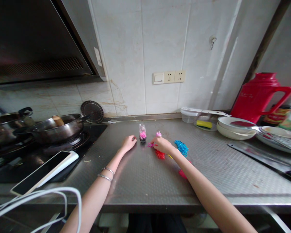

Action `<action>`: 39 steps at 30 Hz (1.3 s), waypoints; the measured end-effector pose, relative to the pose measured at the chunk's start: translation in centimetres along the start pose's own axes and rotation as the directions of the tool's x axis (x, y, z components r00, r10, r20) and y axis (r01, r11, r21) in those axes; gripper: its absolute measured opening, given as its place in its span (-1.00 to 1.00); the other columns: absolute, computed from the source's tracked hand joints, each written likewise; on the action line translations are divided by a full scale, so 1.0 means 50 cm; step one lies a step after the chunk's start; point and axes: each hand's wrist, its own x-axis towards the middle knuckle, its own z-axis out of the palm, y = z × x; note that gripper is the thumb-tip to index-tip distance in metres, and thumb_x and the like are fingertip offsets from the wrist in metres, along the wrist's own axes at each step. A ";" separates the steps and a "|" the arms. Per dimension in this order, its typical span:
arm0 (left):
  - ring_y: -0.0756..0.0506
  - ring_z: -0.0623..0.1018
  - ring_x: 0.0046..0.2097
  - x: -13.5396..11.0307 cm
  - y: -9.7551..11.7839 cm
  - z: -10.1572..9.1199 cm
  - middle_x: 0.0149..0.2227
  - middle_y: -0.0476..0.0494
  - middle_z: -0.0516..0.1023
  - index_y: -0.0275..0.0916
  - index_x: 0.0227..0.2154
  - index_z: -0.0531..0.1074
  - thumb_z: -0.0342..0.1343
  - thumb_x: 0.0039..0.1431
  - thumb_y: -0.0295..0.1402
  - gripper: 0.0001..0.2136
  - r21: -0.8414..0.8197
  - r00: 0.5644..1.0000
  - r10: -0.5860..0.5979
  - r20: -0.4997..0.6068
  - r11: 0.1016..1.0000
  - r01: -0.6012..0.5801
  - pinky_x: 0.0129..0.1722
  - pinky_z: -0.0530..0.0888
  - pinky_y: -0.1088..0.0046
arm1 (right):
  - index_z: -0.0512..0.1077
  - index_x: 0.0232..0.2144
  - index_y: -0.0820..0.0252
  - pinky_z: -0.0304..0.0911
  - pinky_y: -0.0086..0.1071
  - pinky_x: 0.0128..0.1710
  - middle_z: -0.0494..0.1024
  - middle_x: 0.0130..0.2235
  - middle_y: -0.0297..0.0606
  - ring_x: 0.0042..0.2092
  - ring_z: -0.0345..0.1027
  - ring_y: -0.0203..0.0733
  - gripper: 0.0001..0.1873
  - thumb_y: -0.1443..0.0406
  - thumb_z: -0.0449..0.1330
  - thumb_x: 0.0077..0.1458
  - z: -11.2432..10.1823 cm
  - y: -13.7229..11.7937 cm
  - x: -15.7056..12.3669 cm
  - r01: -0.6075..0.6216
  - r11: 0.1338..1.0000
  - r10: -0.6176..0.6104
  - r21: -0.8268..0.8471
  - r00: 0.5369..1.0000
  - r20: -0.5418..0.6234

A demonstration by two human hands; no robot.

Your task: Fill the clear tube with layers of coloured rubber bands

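Observation:
A small clear bottle (142,132) with pink and dark contents stands upright on the steel counter (145,181). My left hand (128,143) rests on the counter just left of it, fingers curled shut, nothing visible in them. My right hand (162,144) lies just right of the bottle, fingers pinched on small pink pieces (151,145); a pink cap-like piece (158,134) sits above the knuckles. A red pile (160,155) lies under that hand, a blue pile (181,147) to its right, and a further pink pile (182,174) beside my forearm.
A gas hob with a wok (55,127) and a pot (5,124) stands at left, a phone (45,171) on its front edge, white cable (36,200) below. At right: stacked plates (235,127), a red thermos jug (258,95), a sponge (204,124), a clear container (190,115).

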 end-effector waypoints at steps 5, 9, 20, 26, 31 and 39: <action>-0.04 0.43 -0.41 0.001 -0.001 0.001 -0.44 -0.14 0.51 -0.29 -0.35 0.46 -0.06 0.06 -0.34 -0.78 0.010 1.000 0.012 0.005 1.000 -0.012 -0.47 0.20 0.53 | 0.45 -0.20 0.25 0.16 -0.48 -0.17 0.51 -0.19 -0.15 -0.14 0.34 -0.20 -0.67 0.44 0.02 -0.03 -0.003 -0.006 0.002 0.028 1.000 -0.028 0.014 1.000 0.005; -0.04 0.43 -0.41 0.001 -0.003 0.002 -0.43 -0.14 0.51 -0.28 -0.36 0.46 -0.05 0.06 -0.34 -0.78 0.006 1.000 0.023 -0.003 1.000 -0.023 -0.47 0.19 0.53 | 0.46 -0.21 0.24 0.17 -0.48 -0.16 0.52 -0.20 -0.14 -0.15 0.35 -0.20 -0.67 0.45 0.01 -0.02 -0.001 -0.008 0.003 0.022 1.000 -0.021 -0.006 1.000 0.006; -0.04 0.43 -0.39 -0.002 0.002 -0.001 -0.42 -0.14 0.51 -0.28 -0.33 0.47 -0.04 0.05 -0.34 -0.78 -0.005 1.000 -0.010 0.006 1.000 0.010 -0.45 0.21 0.53 | 0.47 -0.23 0.24 0.19 -0.45 -0.14 0.52 -0.20 -0.19 -0.17 0.35 -0.24 -0.70 0.43 0.06 -0.03 0.004 0.005 0.007 -0.015 0.965 0.037 0.263 0.996 -0.077; -0.04 0.42 -0.41 0.001 -0.004 0.002 -0.41 -0.14 0.51 -0.28 -0.32 0.47 -0.05 0.05 -0.33 -0.77 -0.006 1.000 0.004 0.010 1.000 -0.004 -0.47 0.20 0.53 | 0.48 -0.25 0.24 0.21 -0.44 -0.16 0.54 -0.26 -0.22 -0.21 0.37 -0.26 -0.69 0.45 0.08 -0.08 0.011 0.013 0.012 -0.018 0.933 0.062 0.359 0.992 -0.112; -0.04 0.42 -0.42 0.003 -0.007 0.003 -0.42 -0.13 0.51 -0.27 -0.32 0.47 -0.05 0.05 -0.33 -0.77 -0.002 1.000 0.020 0.005 1.000 -0.020 -0.48 0.18 0.53 | 0.48 -0.25 0.27 0.23 -0.45 -0.18 0.54 -0.29 -0.21 -0.24 0.38 -0.26 -0.71 0.44 0.10 -0.08 0.005 0.009 0.006 -0.027 0.907 0.087 0.420 0.988 -0.125; -0.04 0.42 -0.42 0.005 -0.007 0.005 -0.44 -0.13 0.50 -0.28 -0.33 0.47 -0.05 0.05 -0.33 -0.77 -0.016 1.000 0.015 -0.004 1.000 -0.015 -0.47 0.20 0.52 | 0.51 -0.29 0.26 0.26 -0.43 -0.28 0.57 -0.36 -0.23 -0.32 0.40 -0.23 -0.75 0.31 0.15 -0.06 -0.017 0.018 0.019 -0.031 0.840 0.200 0.541 0.946 -0.256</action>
